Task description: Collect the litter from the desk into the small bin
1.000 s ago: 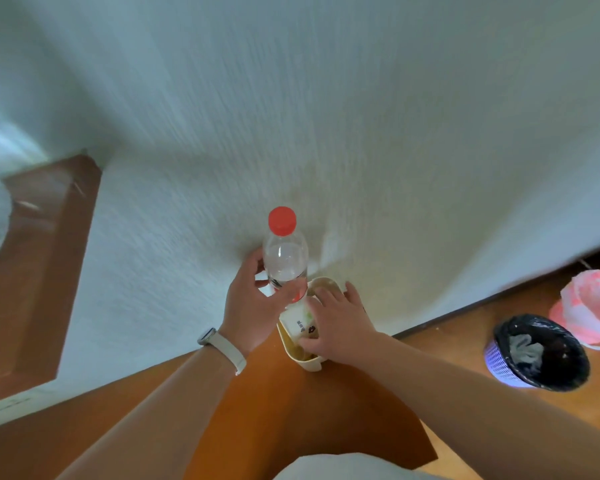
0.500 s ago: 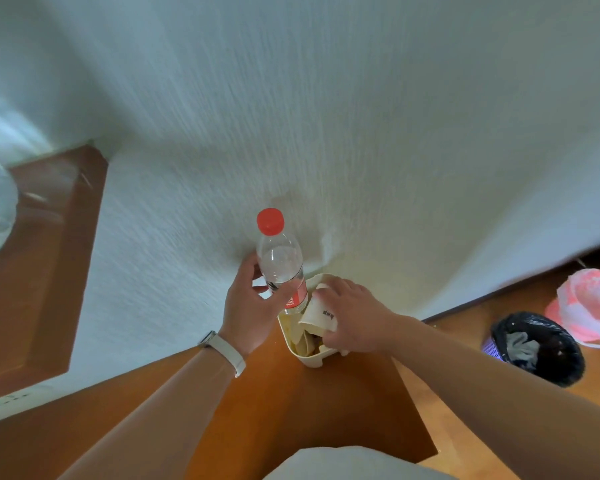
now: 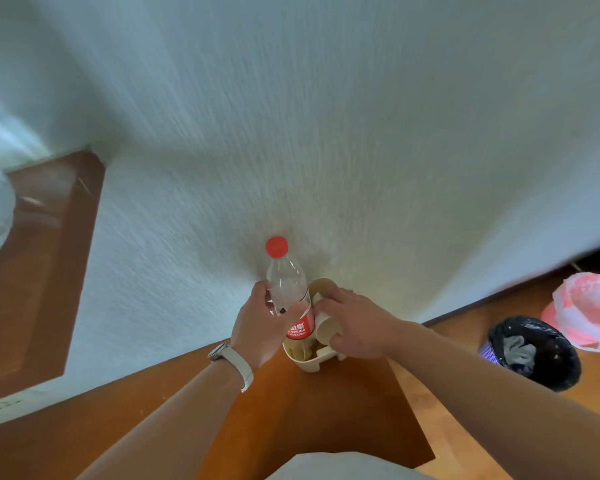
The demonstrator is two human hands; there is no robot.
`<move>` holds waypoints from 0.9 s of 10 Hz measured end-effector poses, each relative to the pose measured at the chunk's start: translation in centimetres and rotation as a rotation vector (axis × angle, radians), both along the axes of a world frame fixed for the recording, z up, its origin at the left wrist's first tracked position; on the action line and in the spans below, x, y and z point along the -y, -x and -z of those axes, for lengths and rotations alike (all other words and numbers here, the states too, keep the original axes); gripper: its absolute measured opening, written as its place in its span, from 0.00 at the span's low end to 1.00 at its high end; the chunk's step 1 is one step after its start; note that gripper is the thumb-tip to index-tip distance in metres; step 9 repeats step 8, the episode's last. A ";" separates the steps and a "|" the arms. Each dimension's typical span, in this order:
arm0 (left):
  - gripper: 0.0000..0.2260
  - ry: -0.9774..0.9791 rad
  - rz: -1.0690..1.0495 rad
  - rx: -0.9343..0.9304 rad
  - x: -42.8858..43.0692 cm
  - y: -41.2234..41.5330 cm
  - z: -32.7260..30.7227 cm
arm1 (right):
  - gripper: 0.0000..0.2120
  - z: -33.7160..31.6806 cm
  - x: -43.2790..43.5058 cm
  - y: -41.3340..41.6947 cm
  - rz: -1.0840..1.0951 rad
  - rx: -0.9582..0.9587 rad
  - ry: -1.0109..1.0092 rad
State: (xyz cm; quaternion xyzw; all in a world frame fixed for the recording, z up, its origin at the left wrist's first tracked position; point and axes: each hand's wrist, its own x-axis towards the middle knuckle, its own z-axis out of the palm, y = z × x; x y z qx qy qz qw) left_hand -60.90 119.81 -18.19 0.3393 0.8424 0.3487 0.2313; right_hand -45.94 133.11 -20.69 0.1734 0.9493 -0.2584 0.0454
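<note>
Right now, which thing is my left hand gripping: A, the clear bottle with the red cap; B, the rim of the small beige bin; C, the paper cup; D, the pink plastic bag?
A: the left hand, the one wearing the watch, curls round the body of the clear bottle, while the right hand holds the paper cup at the mouth of the small beige bin.

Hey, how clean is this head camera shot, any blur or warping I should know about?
Head view: streaky motion blur smears the wall, worst toward the edges. Head view: the bottle in the left hand and the paper cup in the right hand look fairly sharp, the label partly readable. Head view: wide-angle warping bends the wall's base line.
</note>
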 end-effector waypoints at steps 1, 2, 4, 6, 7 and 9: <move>0.26 0.050 0.022 -0.032 -0.1 -0.2 -0.3 | 0.23 0.3 0.3 -0.2 0.002 0.000 -0.046; 0.24 0.129 0.041 -0.033 0.0 -0.5 -0.2 | 0.24 0.2 0.5 -0.3 0.015 0.004 -0.052; 0.23 0.155 0.030 -0.024 0.2 -1.5 0.2 | 0.25 -0.3 1.1 -0.6 0.032 -0.005 -0.039; 0.37 0.095 -0.025 -0.034 1.8 -1.4 -0.8 | 0.24 -1.5 1.5 -1.3 0.055 -0.076 -0.086; 0.35 0.053 -0.052 -0.043 3.0 -1.4 -1.3 | 0.23 -2.3 1.7 -1.9 0.049 -0.149 -0.106; 0.35 0.057 -0.102 -0.130 4.0 -1.8 -2.4 | 0.23 -3.5 2.2 -2.2 0.063 -0.141 -0.133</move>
